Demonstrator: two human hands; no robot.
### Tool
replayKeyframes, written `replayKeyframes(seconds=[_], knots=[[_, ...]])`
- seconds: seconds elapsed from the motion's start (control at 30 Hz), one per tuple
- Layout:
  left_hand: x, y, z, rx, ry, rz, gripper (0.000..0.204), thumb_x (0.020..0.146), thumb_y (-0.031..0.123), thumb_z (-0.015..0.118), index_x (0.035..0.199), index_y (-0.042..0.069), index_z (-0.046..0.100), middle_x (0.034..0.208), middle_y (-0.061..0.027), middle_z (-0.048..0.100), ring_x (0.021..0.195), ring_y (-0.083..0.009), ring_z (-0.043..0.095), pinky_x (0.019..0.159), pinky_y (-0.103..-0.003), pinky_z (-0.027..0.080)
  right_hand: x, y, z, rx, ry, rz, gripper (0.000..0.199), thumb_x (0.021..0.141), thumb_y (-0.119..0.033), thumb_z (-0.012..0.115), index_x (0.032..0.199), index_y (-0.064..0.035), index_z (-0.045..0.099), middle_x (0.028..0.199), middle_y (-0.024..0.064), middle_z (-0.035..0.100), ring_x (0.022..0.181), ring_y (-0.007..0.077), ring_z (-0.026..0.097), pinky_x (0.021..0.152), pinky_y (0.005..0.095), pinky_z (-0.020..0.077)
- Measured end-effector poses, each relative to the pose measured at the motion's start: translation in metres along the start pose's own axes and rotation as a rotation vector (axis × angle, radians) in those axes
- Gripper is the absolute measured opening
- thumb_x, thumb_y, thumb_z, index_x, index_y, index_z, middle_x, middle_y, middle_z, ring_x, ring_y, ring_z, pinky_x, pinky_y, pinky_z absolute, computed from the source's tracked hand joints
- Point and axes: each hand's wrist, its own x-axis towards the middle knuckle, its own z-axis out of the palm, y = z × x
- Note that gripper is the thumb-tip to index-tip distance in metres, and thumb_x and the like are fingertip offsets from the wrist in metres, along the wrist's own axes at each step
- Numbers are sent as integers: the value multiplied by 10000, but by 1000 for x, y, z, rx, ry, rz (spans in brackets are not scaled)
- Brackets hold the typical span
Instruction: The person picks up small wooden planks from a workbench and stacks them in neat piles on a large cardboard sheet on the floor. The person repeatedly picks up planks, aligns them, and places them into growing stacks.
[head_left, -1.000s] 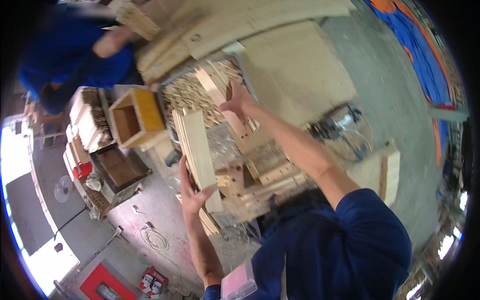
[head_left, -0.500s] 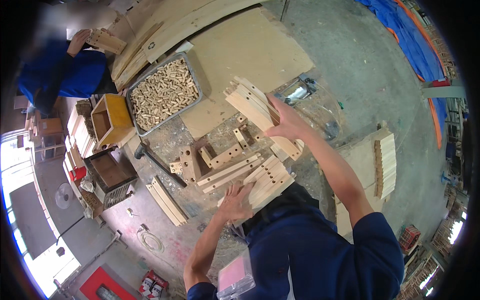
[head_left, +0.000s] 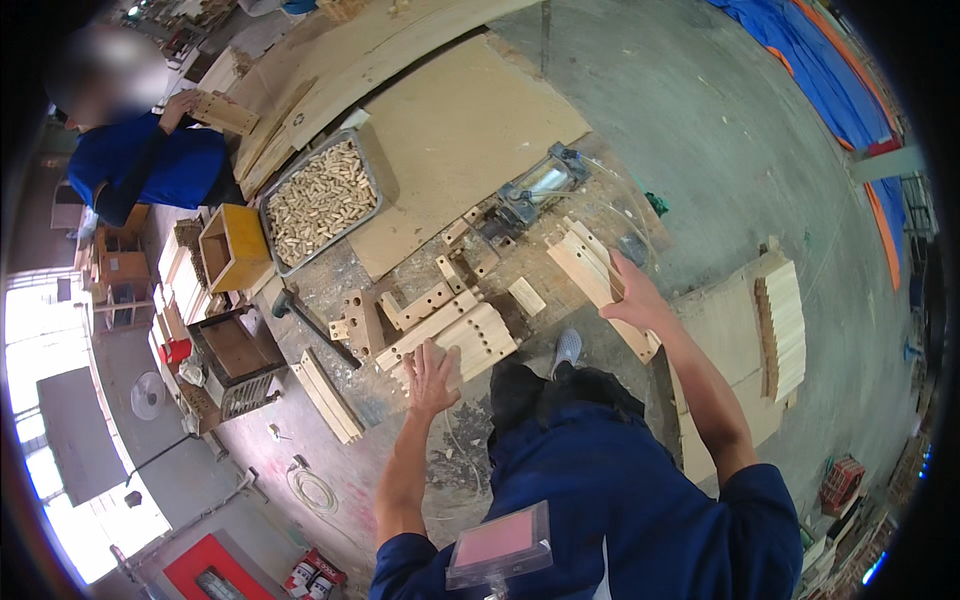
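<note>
The bundle of wooden strips sat slantwise at the right end of the counter, a few long pale pieces side by side. My right grip was against its right edge, thumb and fingers spread far apart along it; from above, I could not tell whether it was clasping the strips or only resting on them. My left grip lay palm down, fingers loosely fanned and touching the left end of the drilled strips, which were set in a row along the near edge. Between the two groups lay a small plain block. Just beyond the row stood the drilled blocks, and left of them lay a black-handled hammer. A pair of strips jutted over the counter's left edge. Farther off, a metal cylinder device rested near a tan sheet, and a grey tray was full of wooden dowels. Left of the tray was a yellow box. Past it, a co-worker in blue held a drilled wooden piece.
</note>
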Motion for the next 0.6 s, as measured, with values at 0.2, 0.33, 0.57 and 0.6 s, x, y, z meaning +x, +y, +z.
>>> replayKeyframes(seconds=[0.2,0.33,0.57,0.6], knots=[[0,6,8,-40,105,-85,1029,592,328,877,1497,211,402,1565,-240,242,1453,-464,215,1144,-702,165,11,-10,33,-39,26,-16,1103,611,-238,835,1539,-16,283,1503,248,427,1398,399,405,1148,414,357],[-6,-11,-1,-220,-22,-40,949,656,299,835,1498,199,407,1613,-227,178,1483,-460,172,1133,-715,174,35,-49,67,46,-35,-39,1077,616,-239,834,1533,-31,308,1482,243,455,1383,386,431,1137,411,365],[62,-3,-66,-1315,136,-128,821,804,202,794,1486,10,378,1413,-222,528,1289,-330,546,1067,-419,443,88,-146,144,640,-123,-122,999,702,-247,834,1520,-23,305,1419,202,500,1302,306,497,1118,385,371],[72,-6,-75,-1431,158,-92,834,795,172,798,1492,17,368,1409,-218,531,1271,-323,562,1041,-408,465,93,-165,164,803,-143,-106,1001,714,-281,841,1518,-21,304,1415,197,501,1303,301,497,1113,387,376]])
